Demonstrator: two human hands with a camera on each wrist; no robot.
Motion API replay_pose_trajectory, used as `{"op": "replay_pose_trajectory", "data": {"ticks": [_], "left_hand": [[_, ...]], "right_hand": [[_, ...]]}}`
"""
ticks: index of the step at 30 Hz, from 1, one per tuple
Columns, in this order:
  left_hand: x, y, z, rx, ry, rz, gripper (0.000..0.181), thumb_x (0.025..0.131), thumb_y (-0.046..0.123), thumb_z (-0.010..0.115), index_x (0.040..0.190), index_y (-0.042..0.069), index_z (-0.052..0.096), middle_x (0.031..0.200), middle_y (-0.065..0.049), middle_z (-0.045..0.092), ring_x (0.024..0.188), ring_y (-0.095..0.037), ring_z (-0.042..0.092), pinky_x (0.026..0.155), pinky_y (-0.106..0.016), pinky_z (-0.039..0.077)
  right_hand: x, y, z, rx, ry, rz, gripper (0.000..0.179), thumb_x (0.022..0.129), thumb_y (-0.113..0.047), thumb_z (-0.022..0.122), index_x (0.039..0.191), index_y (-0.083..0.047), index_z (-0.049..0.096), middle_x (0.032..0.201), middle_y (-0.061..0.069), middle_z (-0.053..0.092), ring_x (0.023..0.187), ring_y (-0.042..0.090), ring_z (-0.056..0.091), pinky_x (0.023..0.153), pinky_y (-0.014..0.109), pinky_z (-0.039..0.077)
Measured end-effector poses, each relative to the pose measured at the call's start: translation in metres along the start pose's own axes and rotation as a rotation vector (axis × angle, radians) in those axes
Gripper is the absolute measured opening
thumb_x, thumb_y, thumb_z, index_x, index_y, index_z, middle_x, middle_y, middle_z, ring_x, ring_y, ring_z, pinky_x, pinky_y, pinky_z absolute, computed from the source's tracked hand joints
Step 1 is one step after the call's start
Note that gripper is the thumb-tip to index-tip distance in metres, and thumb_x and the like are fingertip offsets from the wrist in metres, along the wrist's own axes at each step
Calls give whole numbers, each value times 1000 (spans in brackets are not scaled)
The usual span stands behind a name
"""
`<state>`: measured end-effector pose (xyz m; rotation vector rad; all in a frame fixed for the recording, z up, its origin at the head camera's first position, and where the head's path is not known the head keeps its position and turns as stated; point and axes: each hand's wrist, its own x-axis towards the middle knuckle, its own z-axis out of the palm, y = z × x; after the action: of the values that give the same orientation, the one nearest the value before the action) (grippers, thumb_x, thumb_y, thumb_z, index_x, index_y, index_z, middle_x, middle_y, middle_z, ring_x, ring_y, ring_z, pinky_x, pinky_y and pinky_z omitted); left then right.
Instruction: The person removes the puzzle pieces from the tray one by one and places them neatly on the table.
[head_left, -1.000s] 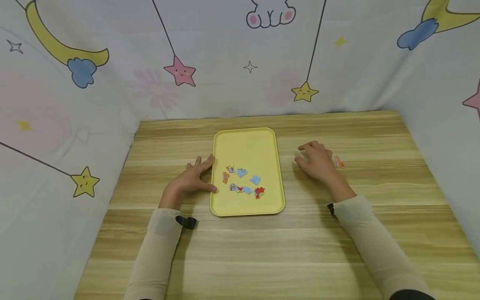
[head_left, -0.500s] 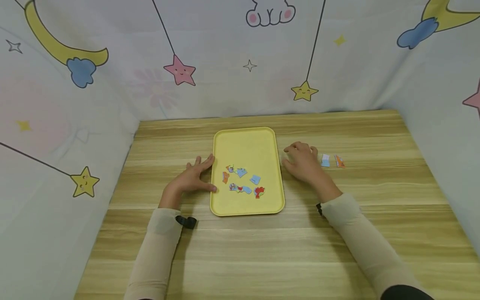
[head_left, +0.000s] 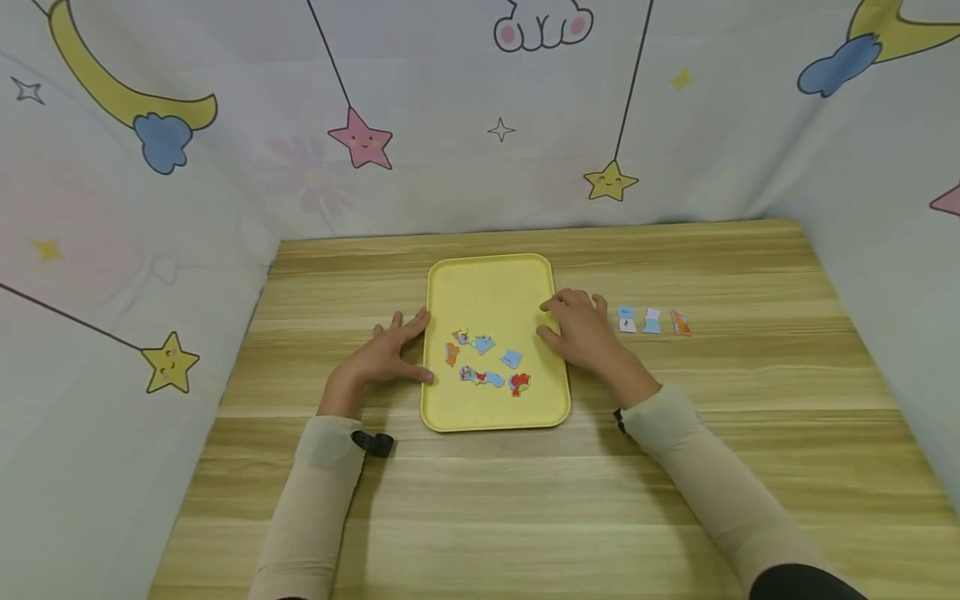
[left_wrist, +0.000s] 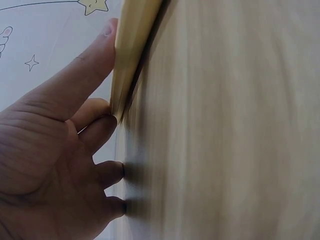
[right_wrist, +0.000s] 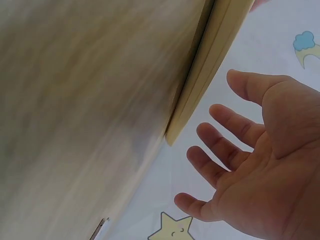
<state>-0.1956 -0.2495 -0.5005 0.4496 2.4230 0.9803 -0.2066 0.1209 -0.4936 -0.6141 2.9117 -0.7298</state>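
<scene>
A yellow tray (head_left: pixel 487 287) lies on the table, bearing several small printed puzzle pieces, among them a red one (head_left: pixel 519 383), a light blue one (head_left: pixel 512 359) and an orange one (head_left: pixel 452 354). My left hand (head_left: pixel 381 358) touches the tray's left rim with thumb and a fingertip, fingers spread; in the left wrist view its thumb (left_wrist: pixel 95 55) lies against the tray's side. Over the right rim hovers my right hand (head_left: pixel 583 333), fingers spread and slightly bent. The right wrist view shows nothing in that hand (right_wrist: pixel 265 155), apart from the tray's edge (right_wrist: pixel 205 65).
Right of the tray, three loose pieces lie in a row: a blue-and-white one (head_left: pixel 627 319), another blue-and-white one (head_left: pixel 652 321) and an orange one (head_left: pixel 681 322). A printed cloth (head_left: pixel 450 192) hangs behind the wooden table (head_left: pixel 480 517) and along both sides.
My right hand has moved left from beside the loose pieces to over the tray's right rim, uncovering two blue-and-white pieces one after the other. My left hand stays put.
</scene>
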Motion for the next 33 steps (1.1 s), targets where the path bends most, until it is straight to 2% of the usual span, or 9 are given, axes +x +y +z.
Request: {"op": "replay_pose_trajectory", "data": {"ticks": [17, 33], "left_hand": [[-1, 0, 0, 12, 5, -6, 116, 82, 32, 93, 169, 10, 19, 176, -5, 11, 160, -38, -12, 125, -60, -16], [0, 0, 0, -9, 9, -5, 118, 80, 33, 94, 169, 11, 19, 176, -3, 10, 161, -35, -13, 125, -58, -17]], "right_hand": [[8, -16, 10, -14, -7, -39, 39, 102, -28, 69, 132, -3, 69, 135, 17, 62, 133, 40, 50, 116, 72, 22], [14, -32, 15, -43, -48, -70, 43, 103, -32, 69, 136, -5, 68, 137, 14, 62, 134, 37, 50, 117, 68, 23]]}}
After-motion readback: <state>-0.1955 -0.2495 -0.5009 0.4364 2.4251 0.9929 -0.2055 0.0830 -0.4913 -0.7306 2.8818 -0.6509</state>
